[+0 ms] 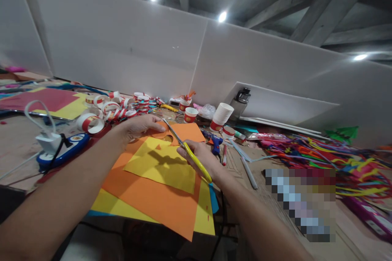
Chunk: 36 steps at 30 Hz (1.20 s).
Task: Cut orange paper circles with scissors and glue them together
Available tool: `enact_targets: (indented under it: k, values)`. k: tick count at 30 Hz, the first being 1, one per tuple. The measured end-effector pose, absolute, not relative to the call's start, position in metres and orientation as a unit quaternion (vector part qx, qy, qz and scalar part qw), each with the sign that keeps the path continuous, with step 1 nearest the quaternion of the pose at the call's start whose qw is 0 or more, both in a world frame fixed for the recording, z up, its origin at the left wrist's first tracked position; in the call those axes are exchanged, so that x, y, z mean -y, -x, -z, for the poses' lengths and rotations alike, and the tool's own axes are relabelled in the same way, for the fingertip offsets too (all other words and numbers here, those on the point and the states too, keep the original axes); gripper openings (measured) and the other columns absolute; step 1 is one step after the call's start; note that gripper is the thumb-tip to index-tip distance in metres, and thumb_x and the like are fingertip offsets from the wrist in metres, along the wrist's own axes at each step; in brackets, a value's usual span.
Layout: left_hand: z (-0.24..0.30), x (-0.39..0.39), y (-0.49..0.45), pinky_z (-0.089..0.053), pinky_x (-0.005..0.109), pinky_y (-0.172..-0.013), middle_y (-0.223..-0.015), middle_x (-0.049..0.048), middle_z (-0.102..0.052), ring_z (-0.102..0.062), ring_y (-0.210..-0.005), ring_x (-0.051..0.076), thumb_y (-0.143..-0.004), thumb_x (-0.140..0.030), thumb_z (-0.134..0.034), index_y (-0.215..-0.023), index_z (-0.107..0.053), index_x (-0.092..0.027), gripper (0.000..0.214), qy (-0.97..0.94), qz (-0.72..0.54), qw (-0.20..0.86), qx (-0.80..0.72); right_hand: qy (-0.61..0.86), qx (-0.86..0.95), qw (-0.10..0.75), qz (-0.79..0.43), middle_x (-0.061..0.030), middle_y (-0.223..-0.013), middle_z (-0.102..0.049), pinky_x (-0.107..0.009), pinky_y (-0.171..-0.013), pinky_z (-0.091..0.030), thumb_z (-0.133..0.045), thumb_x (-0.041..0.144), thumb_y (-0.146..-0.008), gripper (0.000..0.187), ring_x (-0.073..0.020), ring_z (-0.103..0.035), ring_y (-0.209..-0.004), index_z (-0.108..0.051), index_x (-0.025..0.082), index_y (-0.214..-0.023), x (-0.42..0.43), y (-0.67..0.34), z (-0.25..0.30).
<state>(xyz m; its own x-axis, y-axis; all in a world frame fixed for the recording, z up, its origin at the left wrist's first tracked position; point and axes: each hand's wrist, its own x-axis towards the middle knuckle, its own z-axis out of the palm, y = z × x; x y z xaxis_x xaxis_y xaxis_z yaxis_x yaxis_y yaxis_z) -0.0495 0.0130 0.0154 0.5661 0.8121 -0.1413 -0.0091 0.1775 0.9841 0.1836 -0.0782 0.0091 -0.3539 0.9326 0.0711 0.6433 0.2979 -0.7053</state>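
Note:
My left hand [142,125] pinches a piece of orange paper [158,129] with a rounded edge. In my right hand [200,155] is a pair of scissors [197,161] with yellow handles, its blades pointing up and left beside the orange paper. Another orange piece [188,132] with a curved cut-out lies just right of the blades; whether the two pieces are joined I cannot tell. Beneath both hands are a yellow sheet [162,167], a larger orange sheet [153,200] and more yellow paper [206,212], stacked at the table's front edge.
Paper-cup rings [91,123] and a blue power strip [63,151] lie left. Stacked paper cups [222,115], a dark bottle [240,104] and a blue glue gun [217,143] stand or lie beyond my right hand. Colourful pipe cleaners [309,151] spread far right. A white panel [128,45] rises behind.

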Motion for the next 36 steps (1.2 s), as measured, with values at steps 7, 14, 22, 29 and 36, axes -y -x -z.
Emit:
enact_targets:
  k: [7,14,22,29,36]
  values:
    - [-0.011,-0.011,0.036,-0.049,0.026,-0.067,-0.077,0.0067,-0.072,-0.065,-0.069,0.015,-0.054,-0.023,-0.083,-0.075,-0.073,-0.013,0.025,-0.565,-0.315,0.668,-0.368,0.549,0.700,0.335,-0.311,0.0056,-0.055,-0.046,-0.018,-0.044,-0.028,-0.059,0.043,-0.088,0.027,-0.0073,-0.039,-0.045,-0.052,0.020,-0.075,0.068,-0.183,0.010]
    - [0.007,-0.005,0.010,-0.043,0.026,-0.065,-0.075,0.0055,-0.070,-0.060,-0.066,0.013,-0.057,-0.029,-0.082,-0.075,-0.071,-0.011,0.028,-0.608,-0.321,0.634,-0.354,0.519,0.611,0.474,-0.365,0.0088,-0.058,-0.047,-0.018,-0.037,-0.031,-0.070,0.042,-0.078,0.034,-0.0068,-0.039,-0.038,-0.055,0.022,-0.101,0.062,-0.185,0.017]
    - [0.018,0.002,-0.001,-0.043,0.026,-0.065,-0.075,0.0032,-0.071,-0.061,-0.065,0.014,-0.064,-0.031,-0.078,-0.078,-0.072,-0.014,0.023,-0.640,-0.295,0.611,-0.361,0.479,0.611,0.484,-0.404,0.0062,-0.071,-0.053,-0.019,-0.040,-0.035,-0.074,0.041,-0.075,0.048,-0.0058,-0.042,-0.044,-0.053,0.021,-0.114,0.062,-0.182,0.016]
    - [0.023,0.001,-0.001,-0.044,0.026,-0.061,-0.070,0.0033,-0.072,-0.062,-0.064,0.016,-0.067,-0.033,-0.078,-0.069,-0.073,-0.018,0.016,-0.682,-0.281,0.567,-0.368,0.482,0.664,0.448,-0.355,0.0015,-0.084,-0.060,-0.020,-0.048,-0.040,-0.069,0.032,-0.078,0.049,-0.0075,-0.048,-0.054,-0.055,0.021,-0.123,0.057,-0.191,0.027]
    - [0.022,0.003,-0.001,-0.042,0.026,-0.059,-0.068,0.0039,-0.071,-0.062,-0.061,0.016,-0.068,-0.032,-0.078,-0.069,-0.073,-0.017,0.016,-0.683,-0.275,0.563,-0.375,0.463,0.645,0.472,-0.383,0.0035,-0.081,-0.058,-0.019,-0.047,-0.041,-0.068,0.026,-0.077,0.048,-0.0060,-0.048,-0.050,-0.054,0.022,-0.123,0.061,-0.186,0.027]
